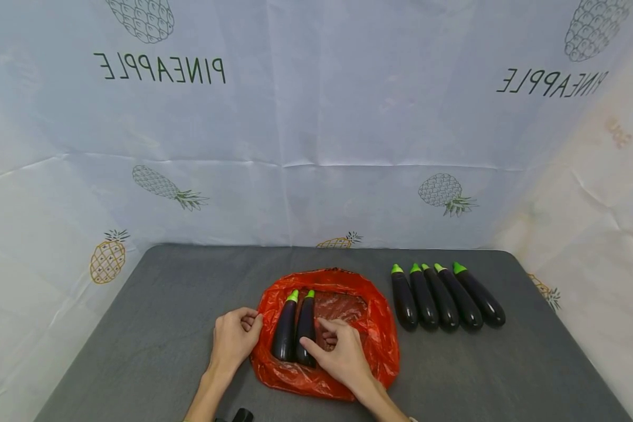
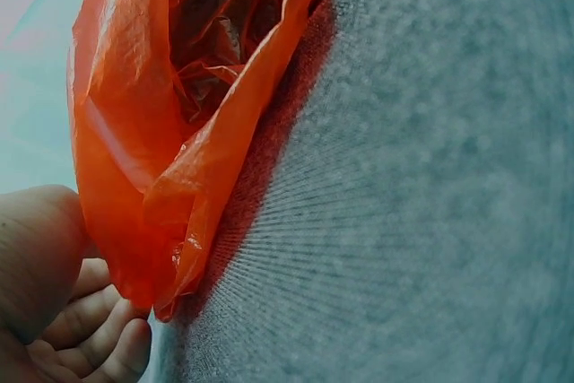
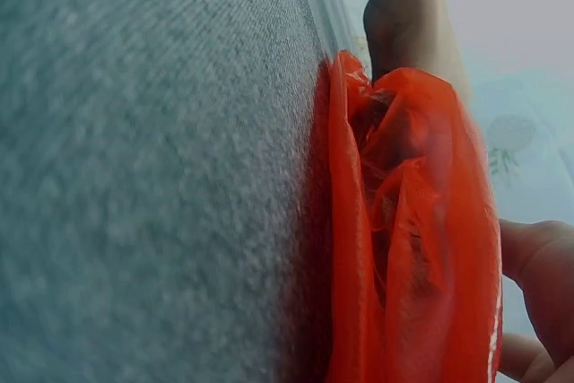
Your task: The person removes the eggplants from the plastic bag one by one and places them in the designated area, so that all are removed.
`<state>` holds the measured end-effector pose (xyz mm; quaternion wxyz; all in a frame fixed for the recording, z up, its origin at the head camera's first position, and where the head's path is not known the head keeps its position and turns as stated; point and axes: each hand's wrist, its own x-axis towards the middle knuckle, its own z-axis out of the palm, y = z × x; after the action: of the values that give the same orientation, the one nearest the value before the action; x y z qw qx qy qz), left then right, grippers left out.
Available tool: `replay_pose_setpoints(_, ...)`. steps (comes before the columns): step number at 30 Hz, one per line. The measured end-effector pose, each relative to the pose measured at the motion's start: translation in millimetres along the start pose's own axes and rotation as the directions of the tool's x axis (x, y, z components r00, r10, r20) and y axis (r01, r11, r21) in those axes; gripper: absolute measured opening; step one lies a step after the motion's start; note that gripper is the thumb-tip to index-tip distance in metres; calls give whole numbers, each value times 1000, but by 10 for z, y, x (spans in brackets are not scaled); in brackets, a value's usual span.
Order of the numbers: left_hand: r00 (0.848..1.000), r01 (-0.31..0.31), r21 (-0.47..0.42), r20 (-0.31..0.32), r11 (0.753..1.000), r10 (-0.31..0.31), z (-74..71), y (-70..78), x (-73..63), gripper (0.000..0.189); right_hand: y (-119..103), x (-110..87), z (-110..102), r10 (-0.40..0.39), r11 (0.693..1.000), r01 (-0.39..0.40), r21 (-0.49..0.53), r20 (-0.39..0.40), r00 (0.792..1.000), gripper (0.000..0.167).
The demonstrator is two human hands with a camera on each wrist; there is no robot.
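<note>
A red plastic bag [image 1: 382, 351] lies spread on the grey table with its mouth facing up and its rim rolled outward. Two dark eggplants lie side by side inside, a left eggplant [image 1: 285, 331] and a right eggplant [image 1: 305, 328], green stem ends pointing away. My left hand [image 1: 234, 339] pinches the bag's left rim between thumb and fingers. Over the bag's right half is my right hand [image 1: 343, 351], thumb and forefinger spread apart; its thumb tip overlaps the lower part of the right eggplant. Only the bag's outer side shows beside the right hand [image 3: 547, 289] in the right wrist view.
To the right of the bag, several more eggplants [image 1: 443, 299] lie in a slanted row on the grey table [image 1: 190, 281]. A small black object [image 1: 242, 415] sits at the bottom edge near my left forearm. A pineapple-print cloth [image 1: 316, 117] hangs behind.
</note>
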<state>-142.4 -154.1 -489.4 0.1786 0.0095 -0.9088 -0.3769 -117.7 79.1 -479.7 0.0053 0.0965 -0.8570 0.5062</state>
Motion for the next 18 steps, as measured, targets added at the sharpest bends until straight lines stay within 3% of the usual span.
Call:
replay_pose_setpoints(6,999,45,16,25,999,-45,-7,18,10,13,-27,-5,24,0,1000,0,-17,3,1000,63)
replay_pose_setpoints(18,1000,23,15,15,1000,-23,-2,23,-1,9,-50,-23,63,16,1000,-16,9,42,999,68)
